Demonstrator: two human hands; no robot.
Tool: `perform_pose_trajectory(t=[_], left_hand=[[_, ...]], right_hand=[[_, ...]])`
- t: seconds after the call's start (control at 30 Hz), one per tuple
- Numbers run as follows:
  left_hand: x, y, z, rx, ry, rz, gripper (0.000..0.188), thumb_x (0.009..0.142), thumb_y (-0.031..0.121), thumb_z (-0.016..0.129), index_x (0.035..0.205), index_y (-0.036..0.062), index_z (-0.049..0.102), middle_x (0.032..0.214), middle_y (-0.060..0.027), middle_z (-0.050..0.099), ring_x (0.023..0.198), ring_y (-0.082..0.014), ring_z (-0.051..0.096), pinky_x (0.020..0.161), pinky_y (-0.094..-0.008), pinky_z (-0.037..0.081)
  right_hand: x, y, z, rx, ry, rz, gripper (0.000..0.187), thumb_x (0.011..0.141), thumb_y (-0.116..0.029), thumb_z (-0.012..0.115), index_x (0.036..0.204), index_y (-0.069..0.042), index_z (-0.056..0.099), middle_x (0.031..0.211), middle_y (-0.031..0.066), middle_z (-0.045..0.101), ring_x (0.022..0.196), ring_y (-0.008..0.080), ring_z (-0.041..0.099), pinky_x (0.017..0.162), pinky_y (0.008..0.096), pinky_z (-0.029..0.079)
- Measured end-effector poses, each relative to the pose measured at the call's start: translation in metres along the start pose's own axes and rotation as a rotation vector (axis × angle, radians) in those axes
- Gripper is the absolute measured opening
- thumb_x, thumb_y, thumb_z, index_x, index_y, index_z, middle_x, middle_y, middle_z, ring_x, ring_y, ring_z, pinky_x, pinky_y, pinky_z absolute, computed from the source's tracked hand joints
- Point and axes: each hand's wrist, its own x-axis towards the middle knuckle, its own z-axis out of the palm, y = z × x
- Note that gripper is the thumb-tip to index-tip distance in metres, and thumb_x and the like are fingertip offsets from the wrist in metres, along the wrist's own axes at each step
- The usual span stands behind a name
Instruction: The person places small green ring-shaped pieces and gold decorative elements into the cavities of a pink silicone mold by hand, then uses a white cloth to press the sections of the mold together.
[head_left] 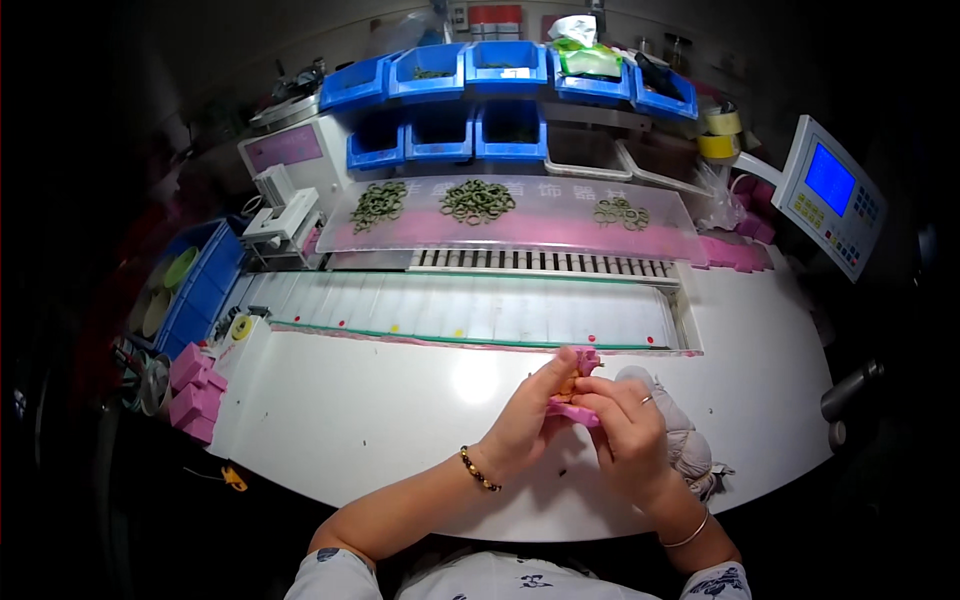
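Note:
My left hand is closed round a pink rubber mould, its thumb along the top edge. The mould is bent apart, and an orange-yellow patch shows inside. From the right, my right hand meets it with fingertips pinched together at the opening; whether they grip the mould or a small piece in it is hidden. Both hands are above the white table, just in front of the long glass-topped tray. Beside my right hand lies a bundle of grey-white cloth, partly covered by it.
Small green rings lie in three piles on a clear raised sheet. Blue bins stand in two rows behind. A control panel leans in at right. Pink blocks and a blue crate sit at left.

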Motion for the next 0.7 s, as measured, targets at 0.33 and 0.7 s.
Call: perform_pose_trajectory(t=[0.33,0.7], left_hand=[[-0.008,0.018,-0.004,-0.101,0.134,0.071,0.069,0.094,0.065,0.042,0.107,-0.0008,0.058,0.074,-0.0016,0.053,0.071,-0.0130,0.053,0.068,-0.0269,0.049],[-0.014,0.032,-0.014,0.134,0.213,0.092,0.077,0.096,0.067,0.029,0.110,-0.0040,0.057,0.069,-0.0005,0.050,0.050,-0.0103,0.048,0.049,-0.0284,0.045]], right_hand=[[-0.013,-0.022,0.020,-0.242,-0.094,-0.261,0.036,0.071,-0.004,0.063,0.107,0.002,0.066,0.116,0.0144,0.064,0.090,0.0247,0.062,0.071,0.0309,0.053],[-0.009,0.021,-0.046,-0.194,-0.208,-0.023,0.050,0.078,-0.007,0.069,0.127,-0.004,0.058,0.128,0.0143,0.059,0.106,0.0292,0.059,0.091,0.0383,0.047]])
